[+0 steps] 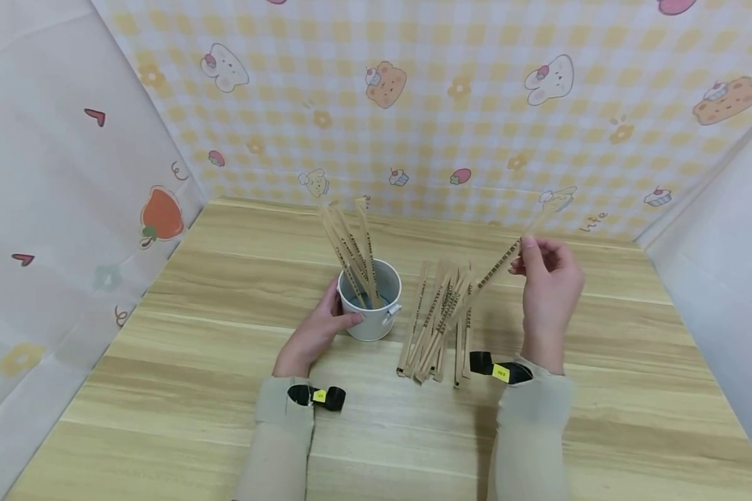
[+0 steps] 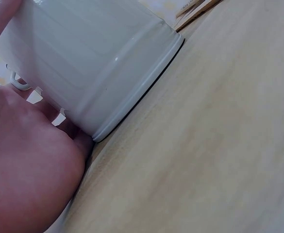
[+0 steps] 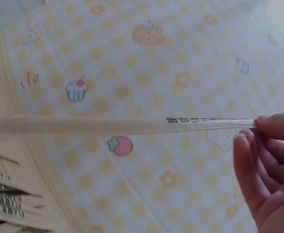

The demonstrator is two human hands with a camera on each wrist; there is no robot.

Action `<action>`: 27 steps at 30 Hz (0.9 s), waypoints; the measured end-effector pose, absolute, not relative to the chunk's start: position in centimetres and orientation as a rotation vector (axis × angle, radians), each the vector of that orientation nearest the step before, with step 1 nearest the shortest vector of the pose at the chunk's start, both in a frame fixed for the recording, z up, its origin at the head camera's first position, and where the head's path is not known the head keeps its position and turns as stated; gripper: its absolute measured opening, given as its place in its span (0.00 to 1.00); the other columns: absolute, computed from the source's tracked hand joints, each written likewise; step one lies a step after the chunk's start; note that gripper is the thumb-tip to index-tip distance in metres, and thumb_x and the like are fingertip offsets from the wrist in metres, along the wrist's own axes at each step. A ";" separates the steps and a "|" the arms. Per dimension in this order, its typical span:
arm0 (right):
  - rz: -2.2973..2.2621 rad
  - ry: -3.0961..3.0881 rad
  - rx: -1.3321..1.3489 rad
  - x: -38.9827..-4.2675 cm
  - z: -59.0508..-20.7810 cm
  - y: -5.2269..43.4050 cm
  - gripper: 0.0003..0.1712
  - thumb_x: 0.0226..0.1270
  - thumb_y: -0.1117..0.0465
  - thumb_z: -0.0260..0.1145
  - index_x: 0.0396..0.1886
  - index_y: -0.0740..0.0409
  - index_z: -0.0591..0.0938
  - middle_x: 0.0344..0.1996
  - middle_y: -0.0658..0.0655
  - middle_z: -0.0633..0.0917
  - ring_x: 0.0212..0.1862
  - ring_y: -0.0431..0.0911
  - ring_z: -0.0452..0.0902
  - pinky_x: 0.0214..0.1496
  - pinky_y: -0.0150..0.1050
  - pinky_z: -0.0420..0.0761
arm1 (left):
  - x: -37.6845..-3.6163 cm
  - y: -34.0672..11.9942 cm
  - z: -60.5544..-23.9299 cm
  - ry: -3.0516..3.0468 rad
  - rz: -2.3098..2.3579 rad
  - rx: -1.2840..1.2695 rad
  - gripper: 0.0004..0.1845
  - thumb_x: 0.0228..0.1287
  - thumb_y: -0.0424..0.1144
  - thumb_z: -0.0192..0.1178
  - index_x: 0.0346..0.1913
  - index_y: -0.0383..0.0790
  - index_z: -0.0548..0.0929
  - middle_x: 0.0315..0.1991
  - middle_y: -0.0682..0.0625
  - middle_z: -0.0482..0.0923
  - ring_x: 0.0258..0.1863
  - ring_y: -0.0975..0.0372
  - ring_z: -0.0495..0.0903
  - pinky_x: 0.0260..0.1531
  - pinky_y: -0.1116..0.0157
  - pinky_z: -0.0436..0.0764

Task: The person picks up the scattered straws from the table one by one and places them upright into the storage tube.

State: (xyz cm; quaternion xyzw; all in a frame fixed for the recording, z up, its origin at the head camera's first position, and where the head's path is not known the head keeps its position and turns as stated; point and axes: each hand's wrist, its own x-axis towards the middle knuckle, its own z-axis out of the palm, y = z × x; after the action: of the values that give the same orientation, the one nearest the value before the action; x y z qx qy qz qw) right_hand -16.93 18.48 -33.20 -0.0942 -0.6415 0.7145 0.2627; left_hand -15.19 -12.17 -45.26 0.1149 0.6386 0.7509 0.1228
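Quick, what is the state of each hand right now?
Left hand: closed around the white cup, holding it on the table.
Right hand: pinching one wrapped chopstick, lifted.

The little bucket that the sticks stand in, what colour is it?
The bucket is pale grey-white, plain with no pattern. The left wrist view shows it best.

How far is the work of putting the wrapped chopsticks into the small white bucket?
Done: a few wrapped chopsticks already stand in the white bucket. In hand: the right hand pinches one wrapped chopstick above the table, while the left hand holds the bucket. Left: a pile of chopsticks lies on the wooden table beside the bucket.
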 end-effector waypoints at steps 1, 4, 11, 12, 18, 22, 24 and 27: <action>1.950 -1.682 -0.224 -16.8 -33.0 18.2 0.14 0.52 0.61 0.68 0.32 0.68 0.78 0.26 0.61 0.79 0.22 0.45 0.75 0.26 0.32 0.79 | -15.2 -12.2 -45.2 1.862 2.192 0.332 0.48 0.49 0.36 0.65 0.69 0.56 0.47 0.68 0.51 0.47 0.66 0.59 0.46 0.63 0.56 0.46; 1.963 -1.576 -0.150 -16.7 -32.6 17.7 0.13 0.51 0.62 0.68 0.30 0.69 0.78 0.26 0.64 0.78 0.23 0.47 0.75 0.27 0.34 0.79 | -15.2 -12.2 -45.2 1.856 2.192 0.328 0.48 0.49 0.35 0.65 0.69 0.56 0.47 0.68 0.51 0.47 0.66 0.59 0.46 0.63 0.56 0.46; 1.926 -1.428 -0.022 -16.5 -32.1 16.3 0.12 0.52 0.64 0.67 0.30 0.69 0.77 0.26 0.65 0.79 0.26 0.50 0.76 0.28 0.36 0.79 | -15.4 -12.2 -44.8 1.858 2.164 0.305 0.47 0.51 0.31 0.62 0.69 0.55 0.45 0.68 0.51 0.46 0.66 0.59 0.46 0.63 0.58 0.47; 1.928 -1.409 -0.006 -16.4 -32.0 16.0 0.12 0.52 0.64 0.67 0.30 0.70 0.77 0.25 0.65 0.79 0.25 0.50 0.77 0.28 0.36 0.79 | -15.4 -12.2 -44.6 1.859 2.160 0.300 0.47 0.51 0.31 0.62 0.69 0.54 0.45 0.68 0.51 0.46 0.66 0.59 0.46 0.63 0.57 0.47; 1.955 -1.368 0.077 -16.1 -30.9 13.8 0.11 0.53 0.66 0.66 0.30 0.72 0.77 0.25 0.66 0.79 0.26 0.50 0.77 0.29 0.37 0.79 | -14.6 -12.0 -43.1 1.880 2.138 0.292 0.47 0.52 0.29 0.60 0.70 0.51 0.43 0.69 0.48 0.44 0.67 0.58 0.45 0.63 0.57 0.47; 1.924 -1.436 0.112 -15.6 -30.1 12.1 0.10 0.54 0.66 0.65 0.30 0.71 0.77 0.24 0.65 0.79 0.26 0.49 0.77 0.29 0.37 0.79 | -14.4 -12.0 -42.9 1.881 2.138 0.288 0.47 0.52 0.30 0.61 0.70 0.51 0.43 0.69 0.48 0.43 0.67 0.58 0.44 0.63 0.58 0.46; 1.877 -1.494 0.136 -15.5 -29.9 11.5 0.11 0.55 0.65 0.65 0.30 0.72 0.77 0.24 0.65 0.79 0.25 0.49 0.77 0.29 0.38 0.79 | -14.4 -12.0 -43.0 1.882 2.139 0.292 0.47 0.52 0.31 0.61 0.70 0.51 0.43 0.69 0.48 0.43 0.67 0.58 0.44 0.63 0.58 0.46; 1.830 -1.548 0.170 -15.5 -29.9 10.6 0.11 0.56 0.65 0.64 0.30 0.72 0.77 0.24 0.64 0.80 0.25 0.48 0.77 0.29 0.38 0.79 | -14.5 -11.9 -43.2 1.876 2.147 0.309 0.48 0.52 0.31 0.61 0.70 0.50 0.43 0.69 0.47 0.43 0.67 0.58 0.44 0.63 0.58 0.46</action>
State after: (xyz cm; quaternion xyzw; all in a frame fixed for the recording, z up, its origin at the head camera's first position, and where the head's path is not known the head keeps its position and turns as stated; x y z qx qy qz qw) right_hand -15.49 10.61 -29.86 0.0662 -0.6007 0.7103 0.3610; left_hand -14.46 -11.94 -43.16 0.1068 0.6480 0.7417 0.1365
